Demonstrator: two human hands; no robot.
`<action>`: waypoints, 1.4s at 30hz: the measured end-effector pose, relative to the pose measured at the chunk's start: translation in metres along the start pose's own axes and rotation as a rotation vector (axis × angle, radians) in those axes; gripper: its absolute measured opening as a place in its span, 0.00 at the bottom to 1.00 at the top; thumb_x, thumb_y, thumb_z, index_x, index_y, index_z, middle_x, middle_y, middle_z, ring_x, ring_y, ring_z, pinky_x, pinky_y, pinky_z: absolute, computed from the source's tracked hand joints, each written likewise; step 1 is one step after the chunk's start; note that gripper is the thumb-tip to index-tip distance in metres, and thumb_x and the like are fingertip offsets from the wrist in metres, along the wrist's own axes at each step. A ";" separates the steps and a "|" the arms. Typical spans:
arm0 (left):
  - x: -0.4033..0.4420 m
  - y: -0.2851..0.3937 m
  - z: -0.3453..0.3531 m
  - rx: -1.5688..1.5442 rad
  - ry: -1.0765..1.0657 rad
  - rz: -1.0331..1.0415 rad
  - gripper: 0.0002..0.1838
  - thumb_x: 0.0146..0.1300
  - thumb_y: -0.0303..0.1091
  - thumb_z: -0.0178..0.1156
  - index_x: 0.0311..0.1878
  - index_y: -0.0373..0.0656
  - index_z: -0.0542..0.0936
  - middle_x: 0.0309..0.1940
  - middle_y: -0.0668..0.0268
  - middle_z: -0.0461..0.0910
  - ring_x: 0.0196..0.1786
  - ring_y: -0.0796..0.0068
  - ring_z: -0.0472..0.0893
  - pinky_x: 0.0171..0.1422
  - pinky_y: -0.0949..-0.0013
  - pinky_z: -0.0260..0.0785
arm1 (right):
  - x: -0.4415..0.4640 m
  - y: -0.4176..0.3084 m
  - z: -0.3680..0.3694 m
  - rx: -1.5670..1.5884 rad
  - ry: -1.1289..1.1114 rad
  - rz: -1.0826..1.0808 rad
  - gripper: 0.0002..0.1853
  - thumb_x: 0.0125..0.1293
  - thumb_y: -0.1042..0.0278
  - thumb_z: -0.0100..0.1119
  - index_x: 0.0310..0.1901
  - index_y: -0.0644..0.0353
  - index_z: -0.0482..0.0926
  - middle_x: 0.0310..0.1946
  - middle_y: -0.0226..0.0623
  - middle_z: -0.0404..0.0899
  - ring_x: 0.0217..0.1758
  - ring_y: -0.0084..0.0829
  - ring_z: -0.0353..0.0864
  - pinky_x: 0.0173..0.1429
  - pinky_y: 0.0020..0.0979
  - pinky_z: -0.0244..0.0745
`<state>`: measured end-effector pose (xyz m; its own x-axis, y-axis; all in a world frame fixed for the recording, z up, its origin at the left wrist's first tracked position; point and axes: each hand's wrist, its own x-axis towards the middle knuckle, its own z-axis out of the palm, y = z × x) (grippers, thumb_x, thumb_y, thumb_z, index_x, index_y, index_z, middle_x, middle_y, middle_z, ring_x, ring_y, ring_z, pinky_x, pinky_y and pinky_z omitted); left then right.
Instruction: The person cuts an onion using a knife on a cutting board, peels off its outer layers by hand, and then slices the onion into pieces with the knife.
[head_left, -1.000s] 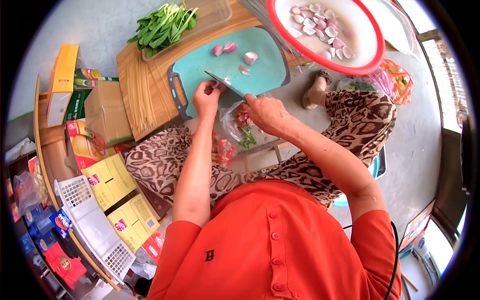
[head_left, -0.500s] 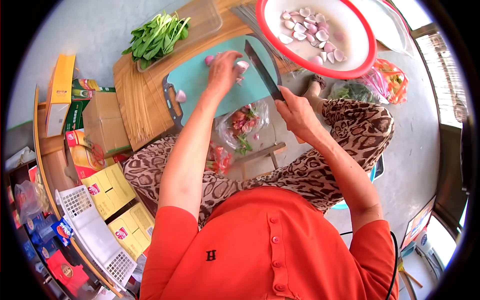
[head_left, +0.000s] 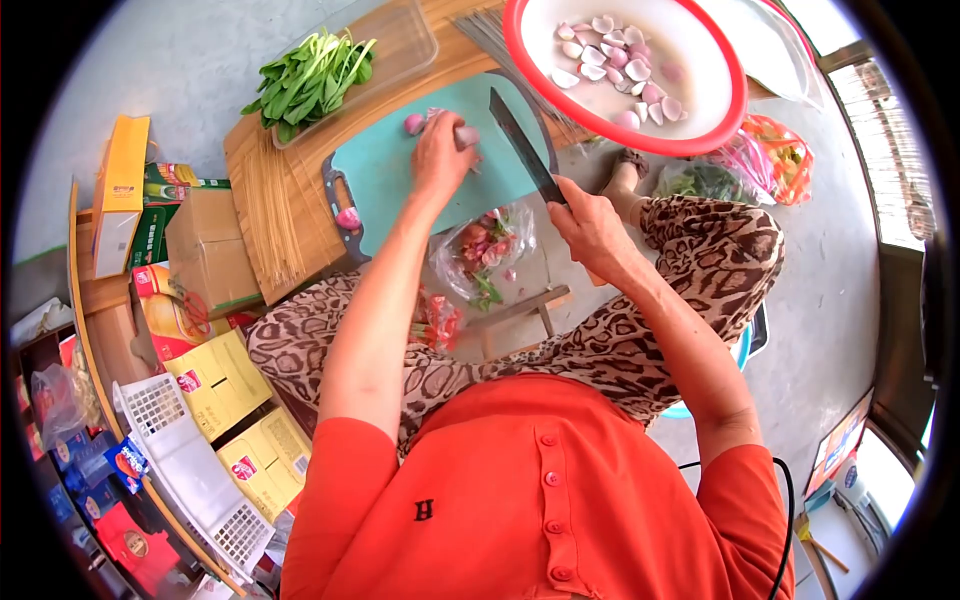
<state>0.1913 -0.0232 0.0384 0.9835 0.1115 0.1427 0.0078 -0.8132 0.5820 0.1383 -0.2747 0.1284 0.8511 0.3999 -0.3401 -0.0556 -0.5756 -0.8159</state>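
My left hand [head_left: 440, 160] is over the teal cutting board [head_left: 390, 200], its fingers curled round a shallot [head_left: 465, 137]. Beside those fingers a second, pinkish-purple shallot [head_left: 414, 124] lies on the board. Another shallot piece [head_left: 348, 218] rests at the board's grey handle end. My right hand [head_left: 590, 228] grips a long-bladed knife [head_left: 525, 145] by its handle, the dark blade slanting up and left across the board's right side. Above it stands a white basin with a red rim [head_left: 625, 143], holding several peeled shallot pieces [head_left: 625, 62].
Leafy greens [head_left: 315, 80] lie on a clear plastic tray [head_left: 415, 45]. Thin wooden skewers [head_left: 270, 215] are left of the board. Below it sits a plastic bag of peelings [head_left: 485, 250]. Boxes [head_left: 215, 385] crowd the left side; filled bags [head_left: 770, 160] rest on the floor at right.
My left hand has closed round the shallot on the board. The piece near the handle has shifted down and left to the board's edge. My right hand holds the knife almost still.
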 end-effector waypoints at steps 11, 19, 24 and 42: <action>-0.076 -0.039 -0.059 0.127 -0.006 0.181 0.23 0.55 0.21 0.64 0.56 0.43 0.75 0.48 0.62 0.78 0.50 0.57 0.79 0.52 0.57 0.73 | -0.007 -0.008 0.032 -0.065 -0.201 -0.098 0.18 0.69 0.64 0.49 0.58 0.60 0.71 0.29 0.56 0.80 0.40 0.60 0.80 0.48 0.53 0.72; -0.093 -0.045 -0.033 -0.171 0.113 -0.246 0.17 0.57 0.23 0.65 0.51 0.41 0.78 0.46 0.65 0.78 0.36 0.72 0.81 0.41 0.67 0.73 | -0.007 0.000 0.046 -0.253 -0.163 -0.209 0.18 0.69 0.65 0.50 0.57 0.64 0.70 0.28 0.54 0.81 0.36 0.57 0.81 0.44 0.54 0.75; -0.093 -0.048 -0.029 -0.214 0.131 -0.255 0.14 0.58 0.23 0.65 0.48 0.40 0.79 0.44 0.65 0.79 0.35 0.73 0.81 0.40 0.69 0.73 | -0.008 -0.006 0.050 -0.395 -0.189 -0.267 0.22 0.69 0.66 0.53 0.63 0.60 0.67 0.33 0.54 0.82 0.37 0.57 0.81 0.40 0.52 0.75; -0.090 -0.041 -0.021 -0.186 0.264 -0.228 0.09 0.59 0.25 0.67 0.42 0.45 0.80 0.36 0.66 0.76 0.32 0.70 0.79 0.39 0.67 0.72 | -0.009 -0.011 0.058 -0.492 -0.119 -0.389 0.18 0.68 0.57 0.59 0.48 0.62 0.69 0.28 0.48 0.82 0.32 0.50 0.84 0.34 0.48 0.77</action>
<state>0.0983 0.0125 0.0185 0.8797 0.4400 0.1804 0.1636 -0.6362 0.7540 0.1009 -0.2310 0.1131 0.6953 0.7060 -0.1348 0.5162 -0.6210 -0.5898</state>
